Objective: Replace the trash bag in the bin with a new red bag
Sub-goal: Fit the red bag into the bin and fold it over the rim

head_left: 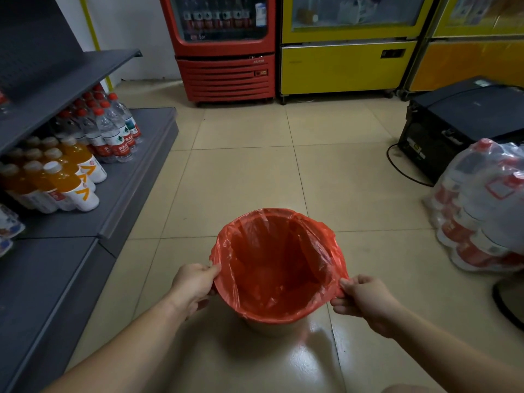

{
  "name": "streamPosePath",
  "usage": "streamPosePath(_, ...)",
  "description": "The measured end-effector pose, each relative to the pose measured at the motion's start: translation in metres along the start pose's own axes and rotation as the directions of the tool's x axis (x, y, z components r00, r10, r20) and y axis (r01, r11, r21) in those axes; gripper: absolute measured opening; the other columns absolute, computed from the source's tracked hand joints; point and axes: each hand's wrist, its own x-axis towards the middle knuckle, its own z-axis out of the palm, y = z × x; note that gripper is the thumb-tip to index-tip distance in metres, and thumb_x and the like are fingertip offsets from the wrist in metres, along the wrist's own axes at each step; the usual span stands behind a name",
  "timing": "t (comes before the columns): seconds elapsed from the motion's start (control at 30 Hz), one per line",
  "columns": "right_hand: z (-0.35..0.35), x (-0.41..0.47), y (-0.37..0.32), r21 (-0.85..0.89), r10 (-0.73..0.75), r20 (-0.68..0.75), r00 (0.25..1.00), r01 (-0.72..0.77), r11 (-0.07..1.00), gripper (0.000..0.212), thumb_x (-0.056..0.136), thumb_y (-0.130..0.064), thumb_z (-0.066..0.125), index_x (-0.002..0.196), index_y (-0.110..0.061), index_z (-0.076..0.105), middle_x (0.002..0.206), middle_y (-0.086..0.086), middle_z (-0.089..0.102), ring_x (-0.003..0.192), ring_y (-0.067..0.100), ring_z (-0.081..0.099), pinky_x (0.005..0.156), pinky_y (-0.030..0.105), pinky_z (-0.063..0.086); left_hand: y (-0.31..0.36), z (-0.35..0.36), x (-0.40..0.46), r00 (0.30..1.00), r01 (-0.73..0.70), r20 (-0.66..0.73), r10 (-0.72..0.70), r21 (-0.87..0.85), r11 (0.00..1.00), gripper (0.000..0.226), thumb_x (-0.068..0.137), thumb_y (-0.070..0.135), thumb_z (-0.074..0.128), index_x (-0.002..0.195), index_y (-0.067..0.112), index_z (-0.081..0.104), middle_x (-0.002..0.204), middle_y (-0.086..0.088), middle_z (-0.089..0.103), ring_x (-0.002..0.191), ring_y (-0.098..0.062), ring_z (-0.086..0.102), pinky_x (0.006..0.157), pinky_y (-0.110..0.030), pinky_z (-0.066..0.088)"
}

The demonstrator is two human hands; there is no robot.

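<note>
Two bare forearms reaching in from the bottom edge. Left hand pinching the left edge of the red bag between thumb and fingers; right hand pinching its right edge the same way, other fingers curled. Red bag opened wide and folded over the rim of the bin, lining it inside, a pale strip of bin wall showing below the plastic. Bin standing on the beige tiled floor, between both hands. Grey shelving with bottles to the left, red fridge and yellow cooler beyond, wrapped bottle pack at right.
</note>
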Motion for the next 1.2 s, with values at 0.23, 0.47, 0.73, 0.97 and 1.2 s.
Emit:
streamPosePath(0.23, 0.006, 0.017, 0.002, -0.058, 0.079, 0.038, 0.996, -0.076, 0.995, 0.014, 0.100, -0.006, 0.050, 0.090, 0.004, 0.054, 0.083, 0.024, 0.062, 0.056, 0.026, 0.066, 0.056, 0.037, 0.061, -0.003, -0.001, -0.002, 1.000, -0.009, 0.001, 0.009, -0.016, 1.000, 0.032, 0.093, 0.043, 0.063, 0.092, 0.013, 0.073, 0.086, -0.009, 0.076, 0.084, -0.028, 0.068, 0.082, -0.045, 0.052)
streamPosePath(0.47, 0.004, 0.017, -0.045, -0.087, -0.074, 0.033, 0.997, 0.077, 0.993, 0.032, 0.073, -0.039, 0.057, 0.091, -0.017, 0.070, 0.091, -0.004, 0.071, 0.086, 0.018, 0.061, 0.087, 0.042, 0.043, 0.003, -0.008, 0.006, 0.999, 0.037, -0.021, -0.039, -0.100, 0.994, 0.066, 0.092, 0.066, 0.047, 0.125, 0.011, 0.063, 0.124, -0.011, 0.065, 0.114, -0.032, 0.058, 0.101, -0.052, 0.039)
streamPosePath(0.73, 0.017, 0.057, -0.070, -0.184, -0.193, -0.102, 0.976, 0.172, 0.968, 0.033, 0.089, -0.036, 0.069, 0.092, -0.003, 0.069, 0.084, 0.013, 0.074, 0.067, 0.020, 0.068, 0.060, 0.030, 0.055, 0.019, -0.002, 0.027, 0.987, 0.113, 0.137, -0.088, -0.184, 0.977, 0.049, 0.095, 0.065, 0.042, 0.107, 0.024, 0.064, 0.117, -0.007, 0.064, 0.120, -0.031, 0.051, 0.114, -0.064, 0.022)
streamPosePath(0.97, 0.017, 0.089, -0.054, -0.225, -0.217, -0.188, 0.958, 0.173, 0.959, 0.033, 0.087, -0.032, 0.071, 0.064, -0.009, 0.065, 0.060, 0.010, 0.068, 0.047, 0.014, 0.055, 0.044, 0.023, 0.043, 0.016, 0.005, 0.039, 0.989, 0.132, 0.103, -0.103, -0.333, 0.934, 0.041, 0.086, 0.055, 0.065, 0.096, 0.016, 0.075, 0.102, -0.011, 0.073, 0.106, -0.034, 0.061, 0.098, -0.054, 0.047)
streamPosePath(1.2, 0.021, 0.110, -0.034, -0.352, -0.161, -0.120, 0.980, 0.110, 0.929, 0.032, 0.082, -0.020, 0.073, 0.059, -0.003, 0.060, 0.054, 0.007, 0.056, 0.047, 0.015, 0.043, 0.043, 0.023, 0.030, 0.008, 0.010, 0.053, 0.999, 0.035, 0.036, -0.026, -0.291, 0.956, 0.038, 0.088, 0.045, 0.069, 0.089, 0.008, 0.077, 0.077, -0.009, 0.079, 0.087, -0.031, 0.072, 0.083, -0.046, 0.057)
